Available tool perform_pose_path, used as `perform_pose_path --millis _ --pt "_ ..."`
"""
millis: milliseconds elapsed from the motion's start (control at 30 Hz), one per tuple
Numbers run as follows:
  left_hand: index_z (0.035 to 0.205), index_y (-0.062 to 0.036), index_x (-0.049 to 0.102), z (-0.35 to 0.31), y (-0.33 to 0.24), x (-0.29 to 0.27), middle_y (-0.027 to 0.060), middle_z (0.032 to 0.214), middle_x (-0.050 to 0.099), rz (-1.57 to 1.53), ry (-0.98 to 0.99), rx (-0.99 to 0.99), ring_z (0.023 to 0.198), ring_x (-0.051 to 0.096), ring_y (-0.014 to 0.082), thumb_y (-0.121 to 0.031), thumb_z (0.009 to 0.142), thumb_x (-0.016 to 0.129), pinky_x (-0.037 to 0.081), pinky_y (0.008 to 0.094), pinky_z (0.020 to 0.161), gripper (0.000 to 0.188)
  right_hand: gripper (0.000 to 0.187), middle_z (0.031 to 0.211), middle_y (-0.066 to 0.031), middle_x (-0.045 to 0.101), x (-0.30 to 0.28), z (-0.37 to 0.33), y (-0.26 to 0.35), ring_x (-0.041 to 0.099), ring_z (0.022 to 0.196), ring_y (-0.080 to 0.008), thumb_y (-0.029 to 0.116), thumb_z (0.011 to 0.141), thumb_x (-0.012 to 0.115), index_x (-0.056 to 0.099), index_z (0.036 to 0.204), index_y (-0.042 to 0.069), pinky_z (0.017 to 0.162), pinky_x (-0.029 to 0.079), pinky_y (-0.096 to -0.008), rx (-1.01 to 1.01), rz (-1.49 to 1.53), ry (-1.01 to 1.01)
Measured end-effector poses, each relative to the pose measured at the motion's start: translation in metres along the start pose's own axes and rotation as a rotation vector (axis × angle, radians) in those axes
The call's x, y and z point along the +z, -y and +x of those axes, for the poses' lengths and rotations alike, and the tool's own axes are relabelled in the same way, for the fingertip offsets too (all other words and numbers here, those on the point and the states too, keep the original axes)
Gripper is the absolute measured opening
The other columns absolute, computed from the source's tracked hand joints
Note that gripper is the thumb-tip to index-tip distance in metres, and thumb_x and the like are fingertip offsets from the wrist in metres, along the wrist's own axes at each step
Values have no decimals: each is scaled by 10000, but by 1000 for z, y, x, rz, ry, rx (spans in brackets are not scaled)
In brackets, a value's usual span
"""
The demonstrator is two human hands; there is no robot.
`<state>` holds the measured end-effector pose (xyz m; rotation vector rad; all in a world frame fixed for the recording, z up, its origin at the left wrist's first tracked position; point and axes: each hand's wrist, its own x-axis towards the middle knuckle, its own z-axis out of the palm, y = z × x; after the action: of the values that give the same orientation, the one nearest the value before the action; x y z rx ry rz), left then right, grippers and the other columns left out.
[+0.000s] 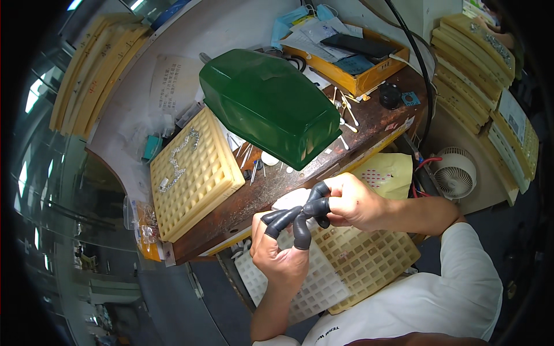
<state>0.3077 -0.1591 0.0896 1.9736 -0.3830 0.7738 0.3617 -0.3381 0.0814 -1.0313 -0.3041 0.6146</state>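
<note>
Black rubber finger cots cover the fingertips of both my hands, which meet in front of the bench's edge. The thumb and fingers of my left hand point(283, 254) are pressed together in a pinch. Fingertip to fingertip with it, my right hand point(355, 202) is pinched closed too. Whatever sits between them is too small to make out. Beneath the hands lie a white grid tray point(262, 279) and a yellowish grid tray point(375, 259). A small white piece point(291, 199) shows just behind the fingers.
A green lampshade point(265, 104) hangs over the bench point(231, 216). Left of it, a foam grid tray point(213, 184) bears silvery chains point(176, 173). Cotton swabs point(349, 112) and an orange box point(369, 83) of papers lie behind. At right stand a white fan point(455, 173) and stacked trays point(461, 81).
</note>
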Motion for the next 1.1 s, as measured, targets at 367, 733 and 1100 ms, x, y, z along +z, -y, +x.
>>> perform_pose_path --millis 367,733,1100 --pt "950 14 687 -1 -9 -1 108 860 662 211 -6 142 786 594 269 29 783 750 492 358 717 179 175 814 -29 658 0 -2 -3 538 624 -33 172 960 628 691 974 10 510 386 -180 37 -3 35" --pt "981 44 642 -5 1 -16 146 931 604 334 36 187 794 599 294 -121 800 678 490 355 728 247 165 771 -19 672 -17 -29 17 578 574 -52 113 963 712 698 1083 1 503 456 -223 -126 -281 -69" --pt "1000 57 657 -16 9 -16 109 932 619 515 93 37 829 617 251 61 803 703 505 350 792 202 113 717 -114 661 -133 -170 5 596 589 -164 36 845 646 632 928 -39 550 465 -337 -2 -1028 -851"
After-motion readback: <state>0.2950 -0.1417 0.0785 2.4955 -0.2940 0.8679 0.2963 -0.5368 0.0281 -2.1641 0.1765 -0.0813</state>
